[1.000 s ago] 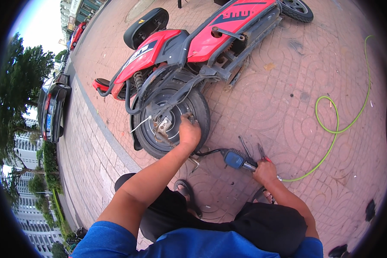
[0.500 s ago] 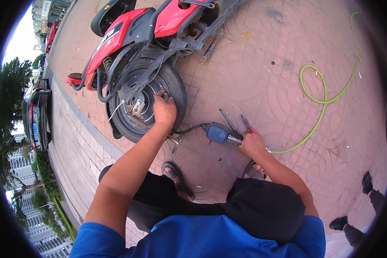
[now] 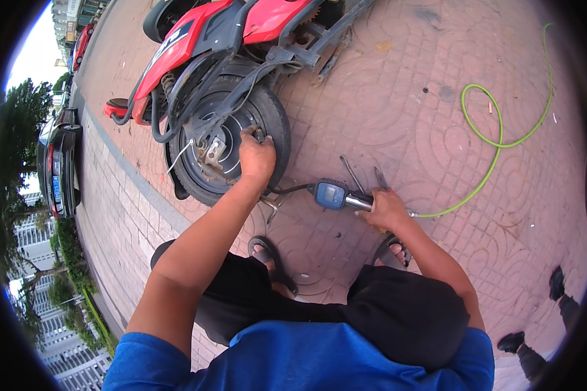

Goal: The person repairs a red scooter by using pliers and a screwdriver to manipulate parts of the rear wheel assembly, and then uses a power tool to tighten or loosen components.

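Observation:
A red scooter lies on its side on the brick pavement, its black wheel facing me. My left hand rests on the tyre near the rim, fingers closed around a small dark fitting at the end of a thin black hose. My right hand grips the handle of a tyre inflator with a blue gauge. A green air hose runs from the inflator off to the right in a loop.
Two thin metal tools lie on the pavers just beyond the inflator. A kerb runs along the left, with a dark parked car past it. Another person's shoes stand at lower right. My sandalled feet are below my hands.
My view has shifted so the wheel and scooter sit higher and closer. Both hands keep their holds: left on the wheel, right on the inflator.

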Tool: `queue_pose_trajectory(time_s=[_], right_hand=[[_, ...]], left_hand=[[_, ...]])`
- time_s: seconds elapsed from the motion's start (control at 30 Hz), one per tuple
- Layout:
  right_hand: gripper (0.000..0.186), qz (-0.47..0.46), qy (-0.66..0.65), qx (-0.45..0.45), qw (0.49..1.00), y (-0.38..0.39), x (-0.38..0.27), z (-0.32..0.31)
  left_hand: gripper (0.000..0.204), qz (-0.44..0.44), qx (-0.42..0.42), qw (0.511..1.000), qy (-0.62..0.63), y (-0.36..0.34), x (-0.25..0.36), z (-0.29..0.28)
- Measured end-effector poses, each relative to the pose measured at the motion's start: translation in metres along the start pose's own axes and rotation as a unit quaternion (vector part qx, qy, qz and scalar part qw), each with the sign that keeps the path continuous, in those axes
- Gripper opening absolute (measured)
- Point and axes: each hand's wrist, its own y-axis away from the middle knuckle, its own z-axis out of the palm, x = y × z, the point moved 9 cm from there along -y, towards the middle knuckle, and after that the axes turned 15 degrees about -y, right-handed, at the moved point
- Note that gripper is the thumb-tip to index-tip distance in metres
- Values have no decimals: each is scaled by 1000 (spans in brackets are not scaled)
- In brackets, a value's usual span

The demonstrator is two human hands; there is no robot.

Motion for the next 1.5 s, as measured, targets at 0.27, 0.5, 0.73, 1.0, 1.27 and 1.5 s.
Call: queue_pose_trajectory(time_s=[0.27, 0.5, 0.73, 1.0, 1.27, 1.5], right_hand=[[59, -31, -15, 24, 999, 4, -2, -5], [59, -42, -9, 33, 999, 4, 4, -8], [57, -112, 33, 134, 984, 46, 23, -52], [65, -30, -70, 355, 932, 81, 145, -109], [64, -67, 174, 299, 936, 75, 27, -167], [84, -78, -237, -141, 958, -80, -159, -73]], left_hand=[[51, -97, -93, 987, 83, -10, -32, 24], [48, -116, -158, 962, 191, 15, -3, 15], [48, 152, -4, 965, -215, 37, 58, -26], [66, 356, -222, 889, -184, 98, 127, -68], [49, 71, -688, 722, -18, 103, -35, -147], [103, -291, -416, 808, 299, 98, -234, -60]])
